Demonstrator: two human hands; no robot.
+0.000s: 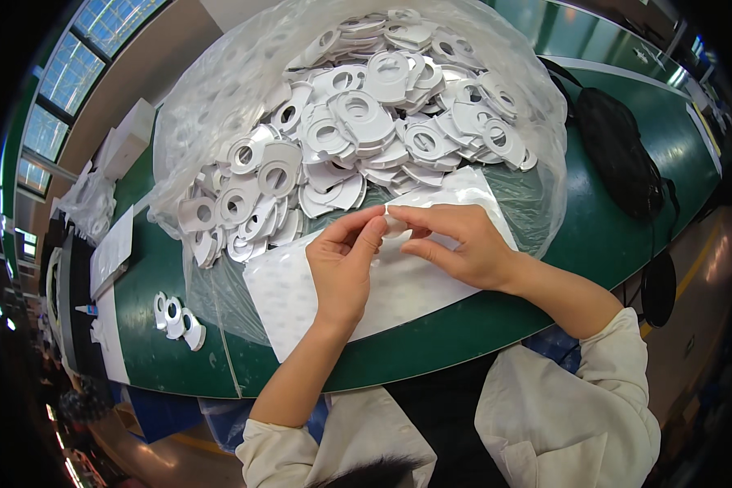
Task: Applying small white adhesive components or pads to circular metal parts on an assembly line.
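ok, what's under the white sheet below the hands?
Clear plastic shows past its left edge, green table along its near edge. Whatever lies directly beneath the white sheet is covered; can't tell how far the plastic runs under.

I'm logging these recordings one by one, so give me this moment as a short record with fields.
Left hand: raised, thumb and index fingertips close together, meeting the other hand
Right hand: raised, index fingertip meeting the left's
At fingertips: small pale piece, partly hidden; which hand grips it is unclear
Beneath hands: white sheet
Beyond: large pile of white ring-ended parts on clear plastic
Set apart, left: three similar parts
Right side: black bag
Surface: green table
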